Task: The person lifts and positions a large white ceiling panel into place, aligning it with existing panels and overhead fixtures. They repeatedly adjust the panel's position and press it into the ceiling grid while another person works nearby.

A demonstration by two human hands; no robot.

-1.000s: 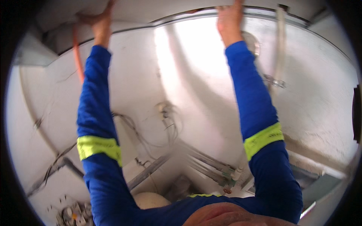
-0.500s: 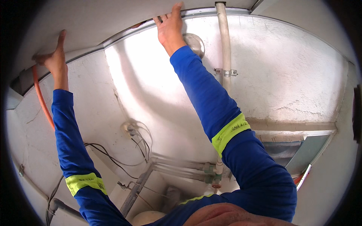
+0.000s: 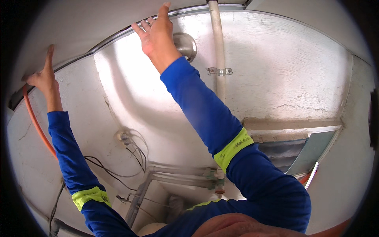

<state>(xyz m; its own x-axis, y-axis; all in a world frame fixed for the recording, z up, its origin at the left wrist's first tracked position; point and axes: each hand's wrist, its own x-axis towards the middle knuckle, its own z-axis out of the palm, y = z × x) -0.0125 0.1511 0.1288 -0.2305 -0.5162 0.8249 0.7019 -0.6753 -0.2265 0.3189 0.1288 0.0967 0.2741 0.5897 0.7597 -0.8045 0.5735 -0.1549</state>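
Both my arms, in blue sleeves with yellow-green bands, reach up to a pale ceiling panel (image 3: 87, 27). My left hand (image 3: 46, 81) presses against its underside at the far left, thumb stretched out, other fingers partly out of sight near the edge. An orange hose (image 3: 36, 122) hangs just below that hand. My right hand (image 3: 158, 37) is open, with its thumb on the panel and its fingers spread by the metal edge trim (image 3: 114, 37) along the wall. Behind its wrist, a round metal fitting (image 3: 185, 45) sits on the wall.
A pale vertical pipe (image 3: 218, 43), held by a metal clamp (image 3: 220, 71), runs up the wall right of my hand. Dark cables (image 3: 114, 170) hang from a wall outlet (image 3: 121, 136). Horizontal pipes (image 3: 181, 176) run lower down. A small window (image 3: 282, 152) stands at right.
The view has shifted, so the wall and pipe sit further left. The panel lies closer to the trim, and the gap between them has narrowed. Both hands stay against the panel.
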